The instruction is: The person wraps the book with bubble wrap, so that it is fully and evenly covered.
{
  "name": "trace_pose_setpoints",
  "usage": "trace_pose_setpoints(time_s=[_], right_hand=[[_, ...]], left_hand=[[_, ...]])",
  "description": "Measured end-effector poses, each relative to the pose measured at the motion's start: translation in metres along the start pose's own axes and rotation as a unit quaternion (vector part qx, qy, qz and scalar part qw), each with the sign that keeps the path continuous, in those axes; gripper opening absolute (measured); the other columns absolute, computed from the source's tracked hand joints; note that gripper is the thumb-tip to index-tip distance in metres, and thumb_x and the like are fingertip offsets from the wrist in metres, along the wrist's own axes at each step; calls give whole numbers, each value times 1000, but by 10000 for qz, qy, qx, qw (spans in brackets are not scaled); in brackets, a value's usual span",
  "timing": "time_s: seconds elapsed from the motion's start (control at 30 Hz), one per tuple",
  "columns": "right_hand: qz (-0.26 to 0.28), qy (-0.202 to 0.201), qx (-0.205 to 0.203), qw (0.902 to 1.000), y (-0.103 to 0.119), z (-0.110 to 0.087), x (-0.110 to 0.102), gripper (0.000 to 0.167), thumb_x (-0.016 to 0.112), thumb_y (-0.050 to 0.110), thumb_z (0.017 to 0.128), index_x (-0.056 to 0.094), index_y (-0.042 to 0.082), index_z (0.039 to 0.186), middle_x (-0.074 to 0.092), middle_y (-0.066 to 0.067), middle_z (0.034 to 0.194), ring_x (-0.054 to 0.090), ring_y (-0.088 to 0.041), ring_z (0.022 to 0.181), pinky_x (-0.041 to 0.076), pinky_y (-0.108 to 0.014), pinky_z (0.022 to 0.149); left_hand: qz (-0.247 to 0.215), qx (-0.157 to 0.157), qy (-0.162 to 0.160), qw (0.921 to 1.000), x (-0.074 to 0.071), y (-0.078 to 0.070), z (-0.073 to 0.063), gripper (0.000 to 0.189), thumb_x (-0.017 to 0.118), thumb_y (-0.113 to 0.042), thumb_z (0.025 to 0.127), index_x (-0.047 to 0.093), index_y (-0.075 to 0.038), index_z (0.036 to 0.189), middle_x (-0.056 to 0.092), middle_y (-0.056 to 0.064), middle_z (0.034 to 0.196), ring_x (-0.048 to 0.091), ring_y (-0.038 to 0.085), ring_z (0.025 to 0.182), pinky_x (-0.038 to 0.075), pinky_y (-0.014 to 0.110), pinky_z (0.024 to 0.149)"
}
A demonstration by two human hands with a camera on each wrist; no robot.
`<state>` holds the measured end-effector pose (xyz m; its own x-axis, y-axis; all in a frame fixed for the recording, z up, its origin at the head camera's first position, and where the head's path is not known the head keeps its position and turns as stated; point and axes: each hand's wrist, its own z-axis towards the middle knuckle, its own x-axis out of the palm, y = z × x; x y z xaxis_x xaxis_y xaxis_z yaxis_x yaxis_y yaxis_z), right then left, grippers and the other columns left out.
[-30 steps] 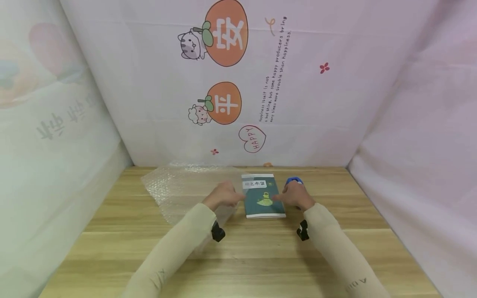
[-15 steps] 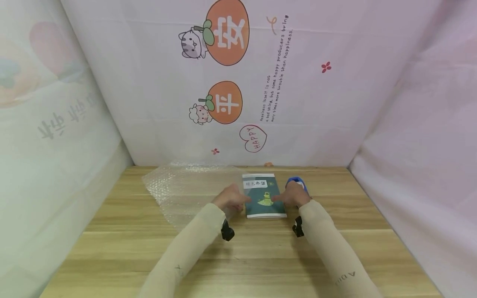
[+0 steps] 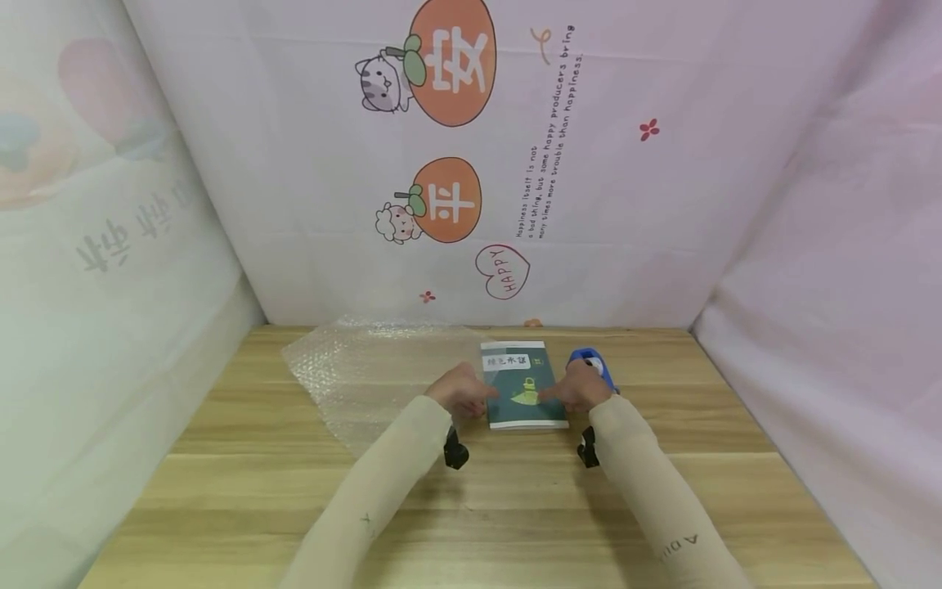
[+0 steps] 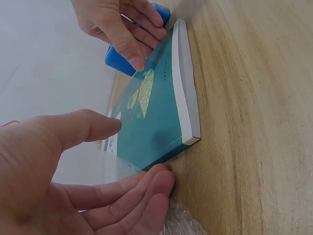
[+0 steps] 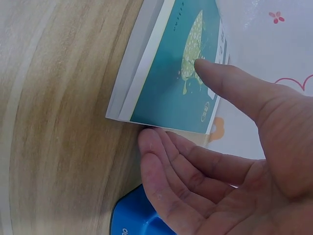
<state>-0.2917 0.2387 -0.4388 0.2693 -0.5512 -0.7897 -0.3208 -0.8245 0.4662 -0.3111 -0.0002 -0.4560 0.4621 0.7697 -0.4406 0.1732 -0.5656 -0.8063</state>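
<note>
A dark green book with a pale yellow-green cover picture lies flat on the wooden table. My left hand is at the book's left edge, thumb over the cover and fingertips low beside the edge. Across from it, my right hand has its thumb over the cover and its fingertips against the right edge, as the right wrist view shows. Whether either thumb touches the cover, I cannot tell. Clear bubble wrap spreads left of the book, with some beside my left fingers.
Just beyond my right hand stands a blue tape dispenser, partly hidden by that hand. White printed cloth hangs behind the table and along both sides.
My left hand has moved right, from the bubble wrap to the book's left edge, its thumb now over the cover. The right hand shifted slightly. The book stays in place on the table.
</note>
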Motion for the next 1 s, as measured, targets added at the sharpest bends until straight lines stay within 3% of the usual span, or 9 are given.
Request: trace_pose_setpoints(time_s=[0.17, 0.33, 0.53, 0.73, 0.93, 1.0], right_hand=[[31, 37, 63, 10000, -2, 4, 1, 85, 84, 37, 90, 46, -15, 145, 56, -1, 62, 48, -10, 51, 45, -22, 51], [28, 21, -14, 10000, -3, 5, 2, 81, 85, 36, 89, 50, -15, 141, 53, 1, 59, 47, -10, 50, 44, -21, 50], [23, -53, -29, 10000, -2, 4, 3, 72, 85, 36, 89, 56, -14, 132, 56, -1, 62, 51, -12, 54, 46, -21, 51], [-26, -83, -12, 10000, -3, 5, 5, 65, 85, 38, 89, 60, -11, 125, 57, -2, 64, 53, -13, 56, 47, -22, 53], [194, -18, 129, 9997, -6, 7, 5, 66, 84, 36, 90, 55, -11, 128, 53, 1, 61, 48, -10, 52, 45, -21, 52], [334, 0, 171, 9993, -8, 7, 5, 71, 83, 35, 91, 53, -12, 135, 50, 2, 59, 45, -9, 51, 44, -21, 52]], left_hand=[[-17, -103, 119, 9999, 1, -3, 4, 28, 77, -21, 94, 71, 6, 100, 77, 18, 85, 70, 21, 67, 67, 37, 74], [122, -245, 80, 9996, 1, -6, 7, 32, 77, -25, 95, 72, 6, 104, 79, 19, 88, 72, 21, 68, 66, 34, 70], [-48, -329, 49, 9994, 2, -7, 5, 30, 79, -24, 93, 69, 2, 102, 75, 14, 82, 69, 19, 68, 65, 33, 70], [-146, -358, 228, 9990, 1, -4, 1, 25, 76, -25, 95, 61, -9, 83, 66, 6, 74, 62, 15, 66, 60, 28, 67], [-243, -277, 182, 9992, 0, -6, 0, 23, 78, -21, 92, 64, -6, 82, 68, 7, 74, 64, 16, 68, 64, 32, 75], [-361, -204, 171, 9990, -1, -6, 0, 20, 78, -18, 91, 66, -5, 81, 70, 7, 74, 66, 16, 68, 66, 34, 79]])
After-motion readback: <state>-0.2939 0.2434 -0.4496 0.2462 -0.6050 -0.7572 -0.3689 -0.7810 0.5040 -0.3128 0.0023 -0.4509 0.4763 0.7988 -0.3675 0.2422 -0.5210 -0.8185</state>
